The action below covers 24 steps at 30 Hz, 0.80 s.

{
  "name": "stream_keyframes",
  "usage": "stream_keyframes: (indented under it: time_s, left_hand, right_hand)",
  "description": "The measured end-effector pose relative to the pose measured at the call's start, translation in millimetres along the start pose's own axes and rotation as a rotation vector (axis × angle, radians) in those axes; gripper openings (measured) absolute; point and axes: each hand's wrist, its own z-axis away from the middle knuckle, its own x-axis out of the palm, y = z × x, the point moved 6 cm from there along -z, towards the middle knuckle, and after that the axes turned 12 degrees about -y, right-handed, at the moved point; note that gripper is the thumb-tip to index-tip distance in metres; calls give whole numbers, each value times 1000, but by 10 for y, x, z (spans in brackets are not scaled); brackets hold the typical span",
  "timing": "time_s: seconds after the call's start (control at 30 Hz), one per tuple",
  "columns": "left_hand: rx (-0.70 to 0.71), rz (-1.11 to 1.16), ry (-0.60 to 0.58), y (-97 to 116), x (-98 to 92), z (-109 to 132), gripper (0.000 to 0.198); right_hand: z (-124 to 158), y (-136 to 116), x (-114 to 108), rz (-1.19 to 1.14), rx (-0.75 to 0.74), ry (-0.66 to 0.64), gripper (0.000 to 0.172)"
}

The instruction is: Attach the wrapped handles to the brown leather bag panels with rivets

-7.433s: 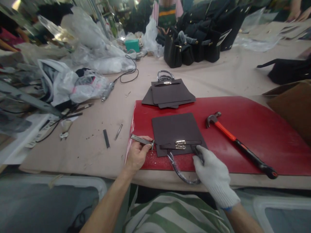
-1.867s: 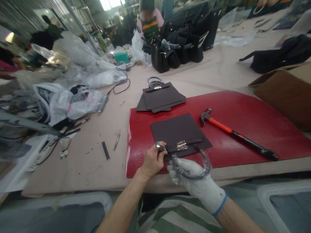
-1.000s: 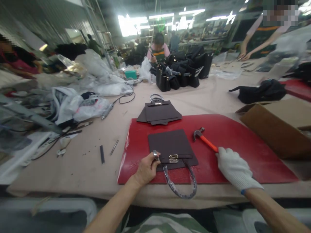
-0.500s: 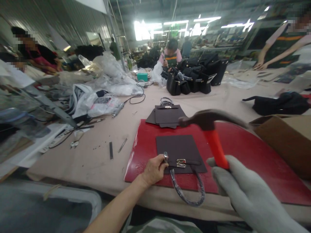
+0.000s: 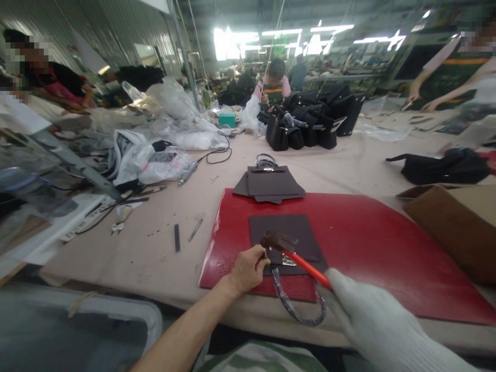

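My left hand (image 5: 248, 268), bare, pinches a short upright metal punch (image 5: 267, 253) at the left end of the strap on a dark brown leather bag panel (image 5: 279, 226). In my gloved right hand (image 5: 360, 299) is a claw hammer (image 5: 308, 266) with an orange-red handle. Its head is at the top of the punch and hides it; whether they touch I cannot tell. A metal clasp (image 5: 289, 259) sits mid-strap, partly behind the hammer handle. The plastic-wrapped bag handle (image 5: 296, 312) loops over the table's front edge.
Under the panel lies a red board (image 5: 356, 243). More brown panels (image 5: 273, 182) are stacked at its back edge. A dark bar (image 5: 177, 237) and a thin metal rod (image 5: 196, 230) lie left. A cardboard box (image 5: 457, 227) stands right. Black bags (image 5: 302, 129) and co-workers are farther back.
The hammer has come down and left, from raised above the panel to the punch's top. My right hand moved down with it. My left hand keeps its pinch in nearly the same place.
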Motion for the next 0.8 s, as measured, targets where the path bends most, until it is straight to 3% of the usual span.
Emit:
stream_keyframes:
  time_s: [0.13,0.2,0.33,0.43,0.57,0.7,0.8]
  left_hand:
    - [13,6,-2,15,7,-6,19]
    - [12,17,2,14,-3,-6,19]
    - [20,12,-10,5,-10,6,19]
    - [24,-2,1,-4,-11,31,21]
    - [32,-52,2,-21,1,59,24]
    - [124,-117,48,10,-22,90,26]
    - [203,-150,71,64,-28,118,25]
  right_hand:
    - [-49,194,187,152,-44,-58,35]
    - [-90,434,243,167,60,-110,32]
    - [-127,1094,423,301,414,-171,27]
    - [-106,1341,560,462,493,-119,24]
    - [-60,1134,698,469,410,59,29]
    - [-189,814,941,97,429,-23,34]
    - [-352,749,1041,-161,525,-60,37]
